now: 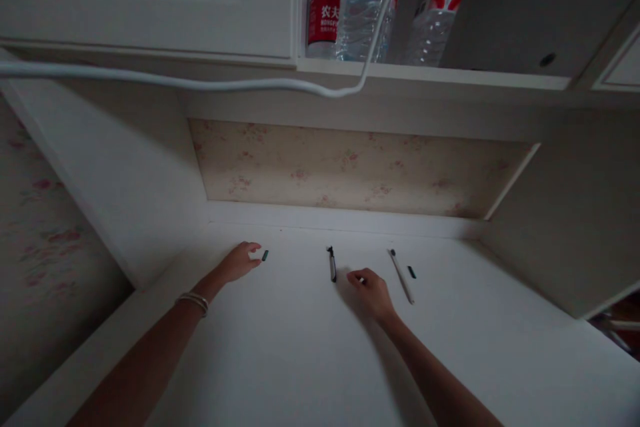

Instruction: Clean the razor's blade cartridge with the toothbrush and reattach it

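At the left of the white desktop point(280, 347), my left hand point(241, 261) is open, its thumb and fingers parted just beside a small dark green piece point(265, 255). My right hand point(371, 290) is loosely curled, thumb and forefinger close together, and nothing shows in it. To its left lies a slim black and silver object point(333, 265) with a small black head, like a razor; the hand does not touch it. On the other side rests a pale stick with a dark tip point(402, 277), like a toothbrush. A second small dark green piece point(411, 271) lies beside that stick.
Above the desk, an open shelf point(440, 77) holds plastic bottles, including a red-labelled one point(324, 13) and a clear one point(435, 20). A white cable point(260, 85) hangs across the cabinet front. Side panels point(560, 213) and a floral back wall point(345, 167) enclose the desktop.
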A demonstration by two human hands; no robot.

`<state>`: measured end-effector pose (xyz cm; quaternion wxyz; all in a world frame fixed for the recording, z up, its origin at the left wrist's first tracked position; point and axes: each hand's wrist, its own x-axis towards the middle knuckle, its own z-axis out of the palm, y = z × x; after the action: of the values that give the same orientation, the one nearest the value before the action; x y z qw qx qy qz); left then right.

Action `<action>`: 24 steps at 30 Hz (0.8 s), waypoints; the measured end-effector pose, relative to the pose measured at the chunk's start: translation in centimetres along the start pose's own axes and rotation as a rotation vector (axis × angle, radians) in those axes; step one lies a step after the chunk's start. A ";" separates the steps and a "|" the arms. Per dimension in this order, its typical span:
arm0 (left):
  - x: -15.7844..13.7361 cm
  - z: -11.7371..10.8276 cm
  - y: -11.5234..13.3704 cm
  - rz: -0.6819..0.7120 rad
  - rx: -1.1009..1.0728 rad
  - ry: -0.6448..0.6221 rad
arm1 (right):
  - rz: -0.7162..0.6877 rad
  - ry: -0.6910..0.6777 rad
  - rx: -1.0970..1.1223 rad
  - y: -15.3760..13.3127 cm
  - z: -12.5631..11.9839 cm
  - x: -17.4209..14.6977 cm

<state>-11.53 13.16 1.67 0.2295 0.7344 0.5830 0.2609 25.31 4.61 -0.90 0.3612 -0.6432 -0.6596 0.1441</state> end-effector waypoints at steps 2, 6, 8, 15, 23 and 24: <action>0.6 0.2 -0.8 0.039 0.056 -0.049 | -0.013 -0.011 0.013 -0.8 1.0 -0.1; 1.9 0.6 -2.1 0.105 0.143 -0.136 | -0.024 -0.039 0.013 -1.6 2.2 -0.3; 2.7 0.8 -2.6 0.129 0.172 -0.173 | -0.026 -0.055 0.001 -1.7 2.4 -0.2; 4.2 1.0 -3.2 0.159 0.170 -0.223 | -0.026 -0.129 -0.093 -1.6 2.3 1.0; 2.8 0.4 -1.2 0.147 0.031 -0.154 | 0.116 -0.162 -0.266 -2.6 3.4 3.2; 2.4 0.4 -0.9 0.142 0.009 -0.136 | 0.125 -0.167 -0.283 -2.8 3.6 3.5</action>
<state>-11.45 15.67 1.03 0.2464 0.7909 0.5136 0.2235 21.17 8.56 -0.52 0.2011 -0.7131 -0.6599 0.1248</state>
